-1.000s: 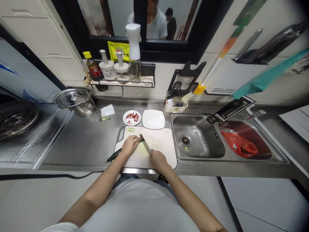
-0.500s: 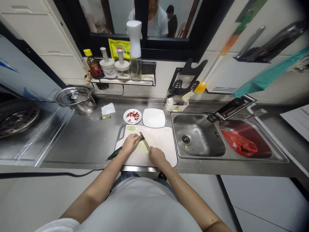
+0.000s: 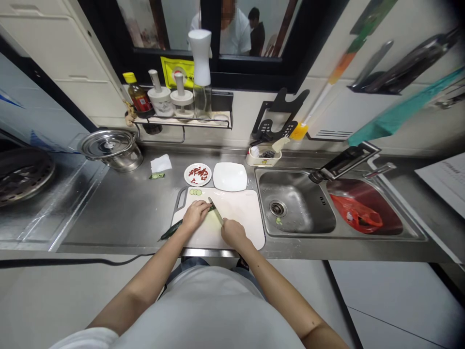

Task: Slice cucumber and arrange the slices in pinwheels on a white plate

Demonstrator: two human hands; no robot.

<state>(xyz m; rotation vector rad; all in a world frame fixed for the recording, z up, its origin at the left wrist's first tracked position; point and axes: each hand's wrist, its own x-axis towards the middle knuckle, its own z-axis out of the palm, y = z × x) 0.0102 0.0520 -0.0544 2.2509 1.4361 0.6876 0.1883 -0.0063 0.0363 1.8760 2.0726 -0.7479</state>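
My left hand [image 3: 195,216] is closed over a dark green cucumber [image 3: 171,230], whose far end pokes out past the fingertips and whose tail lies out to the left under my wrist. In my right hand [image 3: 233,232] is the handle of a kitchen knife [image 3: 217,212]. Its blade slants up and left, right against the cucumber's end by my left fingertips. Both hands are over a white cutting board [image 3: 247,218] with a grey handle. A few pale cucumber slices [image 3: 195,192] lie at the board's upper left corner.
Behind the board stand a small plate of chopped red pieces [image 3: 198,183] and a white square plate [image 3: 230,177]. A double sink [image 3: 298,203] is at the right, with a red plastic bag [image 3: 358,214] in it. A lidded steel pot [image 3: 125,157] stands at the left.
The whole view has shifted slightly to the left. Both hands keep nearly the same place on the cucumber and knife; the blade sits at a slightly different angle.
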